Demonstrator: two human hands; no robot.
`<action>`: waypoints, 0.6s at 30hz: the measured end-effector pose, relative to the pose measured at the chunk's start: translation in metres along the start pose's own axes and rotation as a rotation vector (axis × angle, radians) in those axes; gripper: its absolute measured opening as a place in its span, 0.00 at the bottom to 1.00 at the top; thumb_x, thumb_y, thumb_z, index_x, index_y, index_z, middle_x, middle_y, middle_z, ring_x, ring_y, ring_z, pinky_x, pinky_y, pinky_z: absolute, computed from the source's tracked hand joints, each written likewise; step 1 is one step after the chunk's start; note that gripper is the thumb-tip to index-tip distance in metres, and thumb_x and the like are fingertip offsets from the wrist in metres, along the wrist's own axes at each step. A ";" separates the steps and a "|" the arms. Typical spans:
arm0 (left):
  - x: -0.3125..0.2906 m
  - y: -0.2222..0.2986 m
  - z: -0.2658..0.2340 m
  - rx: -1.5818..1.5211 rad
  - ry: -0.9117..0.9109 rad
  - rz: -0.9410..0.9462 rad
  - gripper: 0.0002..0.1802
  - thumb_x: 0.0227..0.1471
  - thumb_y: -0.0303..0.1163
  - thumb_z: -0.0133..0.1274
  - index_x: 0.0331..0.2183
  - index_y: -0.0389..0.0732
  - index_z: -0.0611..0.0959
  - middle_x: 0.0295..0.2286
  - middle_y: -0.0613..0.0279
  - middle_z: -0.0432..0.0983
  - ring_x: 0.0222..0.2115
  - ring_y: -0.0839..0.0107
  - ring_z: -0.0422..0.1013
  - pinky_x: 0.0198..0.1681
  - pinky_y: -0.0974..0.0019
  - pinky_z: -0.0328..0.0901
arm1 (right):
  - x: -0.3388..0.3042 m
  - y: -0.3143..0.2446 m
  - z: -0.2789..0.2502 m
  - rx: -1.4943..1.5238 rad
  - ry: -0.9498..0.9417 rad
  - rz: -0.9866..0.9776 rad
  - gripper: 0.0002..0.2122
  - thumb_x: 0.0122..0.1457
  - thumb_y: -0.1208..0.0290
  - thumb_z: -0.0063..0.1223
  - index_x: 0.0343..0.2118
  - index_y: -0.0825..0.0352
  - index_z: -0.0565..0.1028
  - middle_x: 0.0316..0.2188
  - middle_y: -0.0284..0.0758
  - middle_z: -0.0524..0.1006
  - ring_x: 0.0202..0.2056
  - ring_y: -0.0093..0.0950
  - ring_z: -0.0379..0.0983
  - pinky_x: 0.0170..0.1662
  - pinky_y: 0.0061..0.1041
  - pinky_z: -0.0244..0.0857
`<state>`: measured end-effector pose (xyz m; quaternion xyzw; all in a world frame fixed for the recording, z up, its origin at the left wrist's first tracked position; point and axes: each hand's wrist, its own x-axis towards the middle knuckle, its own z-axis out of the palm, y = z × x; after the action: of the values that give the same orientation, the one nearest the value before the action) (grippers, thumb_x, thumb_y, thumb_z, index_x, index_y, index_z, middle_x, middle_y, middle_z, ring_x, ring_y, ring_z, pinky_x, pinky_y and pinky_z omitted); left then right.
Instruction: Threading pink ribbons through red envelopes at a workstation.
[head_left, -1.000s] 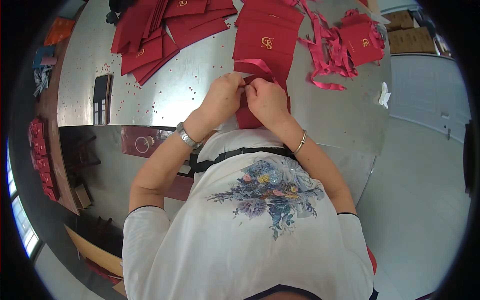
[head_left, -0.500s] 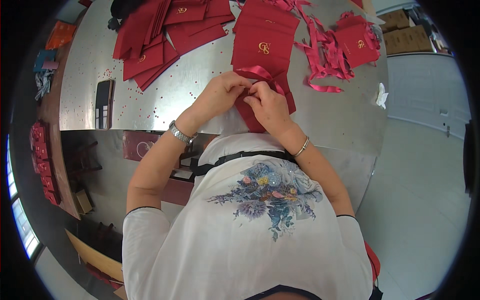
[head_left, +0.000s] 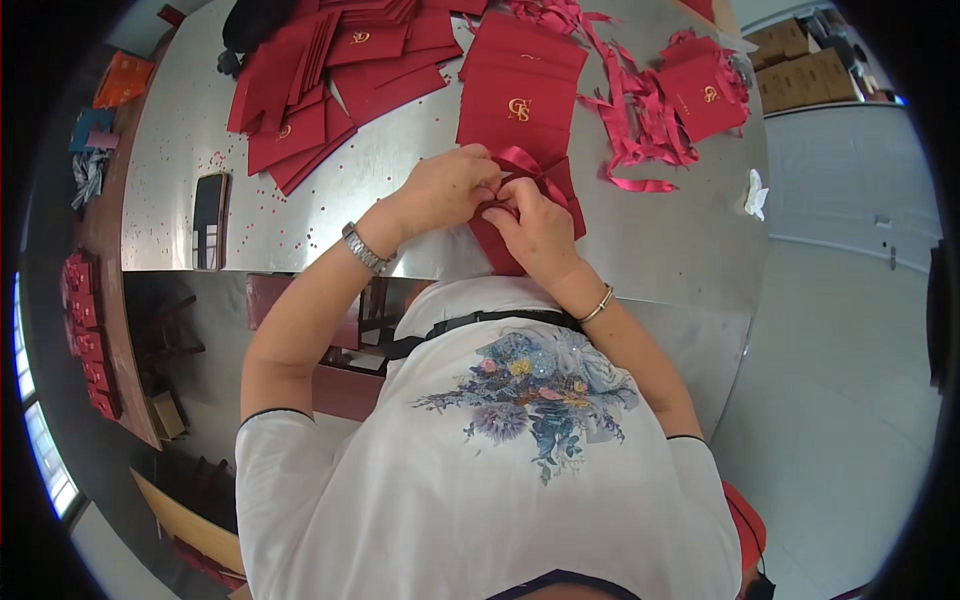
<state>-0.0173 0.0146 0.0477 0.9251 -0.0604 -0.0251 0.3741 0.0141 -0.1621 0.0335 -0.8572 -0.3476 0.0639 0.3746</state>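
A red paper gift bag (head_left: 503, 252) lies flat at the table's near edge, in front of my body. Across its upper part loops a shiny red ribbon (head_left: 520, 158). My left hand (head_left: 450, 188) comes in from the left, its thumb and fingers pinched at the ribbon over the bag. Close beside it, my right hand (head_left: 540, 222) is closed too, thumb against bent forefinger, pinching at the same spot. The fingers hide most of what they grip. Just beyond, a row of overlapping red bags (head_left: 515, 105) with gold lettering stretches away.
More red bags (head_left: 285, 135) are heaped at the far left, among scattered red bits. A phone (head_left: 209, 222) lies at the left edge of the metal table (head_left: 660, 240). Tangled red ribbons (head_left: 640, 130) and a ribboned bag (head_left: 703, 95) are at the right, near a crumpled white tissue (head_left: 755, 195).
Both hands stay pinched close together over the bag, shifting slightly. The ribbon loop has changed shape a little. The whole view has moved slightly.
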 end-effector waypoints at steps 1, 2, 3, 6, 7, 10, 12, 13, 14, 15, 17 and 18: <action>0.000 -0.005 0.005 0.002 -0.003 0.004 0.03 0.44 0.27 0.54 0.27 0.42 0.80 0.30 0.58 0.72 0.33 0.57 0.71 0.35 0.57 0.66 | 0.001 -0.003 -0.002 -0.031 -0.016 0.013 0.12 0.52 0.64 0.58 0.32 0.63 0.69 0.25 0.37 0.77 0.25 0.38 0.76 0.28 0.36 0.68; -0.001 -0.012 0.012 -0.066 0.065 -0.016 0.03 0.44 0.26 0.54 0.27 0.41 0.79 0.29 0.57 0.72 0.33 0.57 0.71 0.35 0.58 0.66 | 0.001 -0.003 -0.003 -0.031 -0.011 0.015 0.12 0.52 0.64 0.58 0.32 0.63 0.69 0.25 0.37 0.77 0.25 0.38 0.76 0.28 0.36 0.68; -0.002 -0.018 0.016 -0.134 0.132 -0.037 0.02 0.45 0.24 0.53 0.27 0.39 0.79 0.29 0.56 0.73 0.32 0.57 0.71 0.35 0.59 0.66 | 0.001 -0.003 -0.004 -0.101 -0.040 0.006 0.11 0.52 0.64 0.58 0.33 0.63 0.69 0.24 0.37 0.77 0.26 0.37 0.76 0.28 0.37 0.68; -0.001 -0.048 0.004 -0.464 0.357 -0.295 0.04 0.45 0.24 0.54 0.28 0.35 0.79 0.27 0.53 0.75 0.27 0.63 0.72 0.33 0.64 0.66 | -0.002 0.000 -0.006 -0.150 -0.038 -0.017 0.10 0.52 0.67 0.57 0.33 0.63 0.69 0.24 0.37 0.77 0.26 0.37 0.75 0.28 0.37 0.67; -0.003 -0.046 -0.002 -0.527 0.327 -0.457 0.06 0.46 0.25 0.56 0.29 0.33 0.79 0.26 0.53 0.76 0.26 0.65 0.72 0.32 0.65 0.66 | -0.002 0.001 -0.006 -0.130 -0.012 -0.039 0.08 0.53 0.68 0.56 0.32 0.63 0.70 0.23 0.36 0.77 0.26 0.38 0.75 0.29 0.37 0.67; -0.005 -0.047 0.021 -0.383 0.403 -0.389 0.05 0.48 0.25 0.54 0.29 0.33 0.79 0.25 0.54 0.76 0.25 0.67 0.71 0.32 0.67 0.66 | -0.002 -0.001 -0.005 -0.156 0.011 -0.085 0.08 0.53 0.70 0.56 0.34 0.64 0.71 0.26 0.38 0.77 0.29 0.38 0.75 0.31 0.37 0.67; -0.008 -0.042 0.027 -0.482 0.373 -0.374 0.06 0.49 0.27 0.54 0.30 0.34 0.79 0.25 0.54 0.76 0.25 0.68 0.71 0.32 0.67 0.66 | 0.000 -0.001 -0.009 -0.160 0.048 -0.147 0.09 0.53 0.71 0.55 0.36 0.65 0.71 0.29 0.40 0.77 0.32 0.39 0.75 0.34 0.36 0.68; -0.011 -0.039 0.028 -0.480 0.359 -0.398 0.06 0.49 0.27 0.53 0.30 0.34 0.79 0.25 0.53 0.76 0.25 0.67 0.71 0.32 0.66 0.66 | -0.001 0.000 -0.013 -0.162 0.080 -0.213 0.10 0.53 0.73 0.55 0.38 0.65 0.72 0.31 0.41 0.77 0.34 0.39 0.75 0.37 0.36 0.68; -0.012 -0.038 0.030 -0.479 0.345 -0.423 0.07 0.49 0.28 0.53 0.30 0.34 0.79 0.25 0.53 0.76 0.25 0.67 0.72 0.32 0.66 0.66 | -0.001 0.000 -0.016 -0.162 0.075 -0.212 0.10 0.53 0.73 0.55 0.38 0.65 0.72 0.31 0.41 0.77 0.34 0.39 0.75 0.37 0.36 0.68; -0.012 -0.039 0.032 -0.482 0.345 -0.427 0.07 0.49 0.28 0.53 0.30 0.34 0.79 0.25 0.53 0.76 0.25 0.67 0.72 0.32 0.66 0.66 | 0.000 0.000 -0.021 -0.161 0.131 -0.332 0.11 0.53 0.74 0.54 0.40 0.66 0.72 0.33 0.42 0.77 0.36 0.39 0.74 0.39 0.35 0.68; -0.014 -0.043 0.035 -0.464 0.374 -0.465 0.07 0.50 0.28 0.52 0.31 0.34 0.79 0.25 0.53 0.77 0.26 0.66 0.72 0.33 0.66 0.66 | -0.003 0.006 -0.028 -0.122 0.232 -0.365 0.11 0.53 0.76 0.54 0.40 0.67 0.73 0.35 0.42 0.77 0.38 0.39 0.74 0.42 0.34 0.68; -0.015 -0.044 0.035 -0.466 0.374 -0.467 0.07 0.50 0.28 0.52 0.31 0.34 0.79 0.25 0.53 0.77 0.26 0.66 0.72 0.33 0.66 0.66 | -0.008 0.014 -0.030 -0.086 0.276 -0.277 0.10 0.53 0.76 0.54 0.39 0.67 0.74 0.36 0.41 0.77 0.39 0.38 0.74 0.42 0.34 0.67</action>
<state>-0.0313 0.0240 -0.0084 0.7925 0.2290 0.0467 0.5633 0.0268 -0.1918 0.0441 -0.8169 -0.4103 -0.1211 0.3870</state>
